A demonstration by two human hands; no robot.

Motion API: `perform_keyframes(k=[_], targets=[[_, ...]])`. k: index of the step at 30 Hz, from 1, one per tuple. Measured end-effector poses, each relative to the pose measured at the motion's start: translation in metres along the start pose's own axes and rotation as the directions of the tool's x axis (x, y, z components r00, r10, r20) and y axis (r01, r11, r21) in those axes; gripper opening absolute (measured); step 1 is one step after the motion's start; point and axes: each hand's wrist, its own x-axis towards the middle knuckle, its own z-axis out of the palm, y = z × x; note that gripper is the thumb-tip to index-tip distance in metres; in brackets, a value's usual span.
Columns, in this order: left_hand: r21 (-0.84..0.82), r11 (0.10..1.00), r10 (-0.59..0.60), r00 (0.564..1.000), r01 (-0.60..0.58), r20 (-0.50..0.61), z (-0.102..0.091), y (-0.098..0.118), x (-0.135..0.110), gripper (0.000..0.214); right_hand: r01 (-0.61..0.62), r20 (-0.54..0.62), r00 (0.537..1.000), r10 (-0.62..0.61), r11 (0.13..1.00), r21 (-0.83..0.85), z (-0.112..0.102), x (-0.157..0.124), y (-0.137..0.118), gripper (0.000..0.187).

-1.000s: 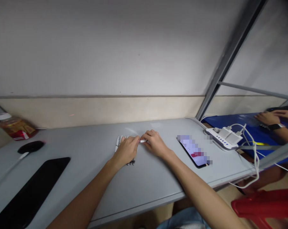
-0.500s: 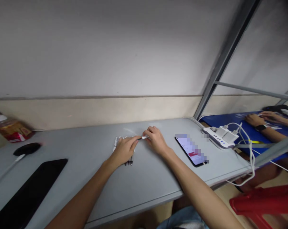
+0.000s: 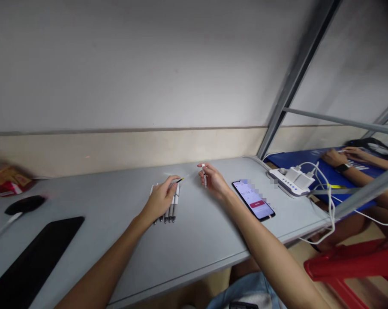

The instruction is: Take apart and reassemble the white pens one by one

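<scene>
My left hand (image 3: 161,196) is closed over a dark, slim pen part (image 3: 179,180) whose far end shows yellow. Beneath that hand and beside it lies a row of several white-and-grey pens (image 3: 173,208), their metal tips toward me; the hand hides part of them. A short way to the right, my right hand (image 3: 215,181) is raised above the table with a white pen barrel (image 3: 203,166) between its fingers. The two pen parts are apart from each other.
To the right are a lit phone (image 3: 254,201) and a white power strip (image 3: 290,183) with chargers and cables. At left lie a black flat object (image 3: 36,257), a black puck-like object (image 3: 25,205) and a jar (image 3: 9,178). Another person's hands (image 3: 337,159) work beyond the metal frame.
My hands have moved apart, and the pen between them is now in two pieces. More of the pen row shows. The view has shifted slightly to the right.
</scene>
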Motion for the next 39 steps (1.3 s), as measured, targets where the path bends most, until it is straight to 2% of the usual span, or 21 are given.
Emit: perform_keyframes(k=[2, 4, 5, 7, 10, 12, 14, 19, 25, 28, 35, 39], targets=[[-0.003, 1.000, 0.030, 1.000, -0.030, 0.001, 0.000, 0.001, 0.000, 0.037, 0.083, -0.015, 0.996, -0.087, 0.981, -0.178, -0.002, 0.001, 0.001, 0.024], [-0.001, 0.998, 0.059, 0.998, -0.059, 0.017, -0.001, 0.003, 0.000, 0.037, 0.185, 0.009, 0.980, -0.198, 0.897, -0.401, -0.004, 0.002, 0.004, 0.021], [0.004, 0.998, 0.065, 0.997, -0.066, 0.028, -0.001, 0.003, 0.000, 0.037, 0.237, 0.044, 0.967, -0.250, 0.823, -0.516, -0.006, 0.002, 0.005, 0.020], [0.025, 0.998, 0.062, 0.997, -0.063, 0.049, -0.001, 0.003, 0.001, 0.035, 0.327, 0.152, 0.935, -0.320, 0.615, -0.717, -0.008, 0.001, 0.008, 0.020], [0.081, 0.995, 0.060, 0.997, -0.064, 0.056, -0.001, 0.002, 0.001, 0.032, 0.405, 0.313, 0.897, -0.311, 0.300, -0.863, -0.010, -0.002, 0.012, 0.021], [0.141, 0.987, 0.076, 0.996, -0.083, 0.056, 0.000, 0.001, 0.000, 0.031, 0.430, 0.372, 0.885, -0.279, 0.186, -0.884, -0.009, -0.004, 0.014, 0.022], [0.214, 0.970, 0.101, 0.993, -0.113, 0.067, 0.001, 0.001, -0.001, 0.031, 0.454, 0.413, 0.874, -0.256, 0.123, -0.883, -0.006, -0.007, 0.015, 0.022], [0.315, 0.933, 0.144, 0.983, -0.173, 0.111, 0.005, 0.002, -0.004, 0.031, 0.506, 0.488, 0.848, -0.208, 0.040, -0.862, 0.005, -0.013, 0.019, 0.024], [0.323, 0.934, 0.127, 0.987, -0.153, 0.100, 0.009, 0.003, -0.006, 0.033, 0.497, 0.500, 0.843, -0.196, -0.069, -0.865, 0.012, -0.014, 0.019, 0.026], [0.318, 0.933, 0.146, 0.985, -0.169, 0.095, 0.011, 0.003, -0.007, 0.032, 0.509, 0.516, 0.835, -0.192, -0.088, -0.856, 0.016, -0.015, 0.020, 0.024], [0.347, 0.909, 0.199, 0.972, -0.230, 0.123, 0.015, -0.003, -0.006, 0.026, 0.499, 0.492, 0.844, -0.211, -0.024, -0.866, 0.018, -0.016, 0.023, 0.017], [0.403, 0.866, 0.271, 0.955, -0.297, 0.120, 0.010, 0.000, -0.005, 0.024, 0.518, 0.500, 0.849, -0.170, 0.087, -0.851, 0.014, -0.017, 0.023, 0.023]])
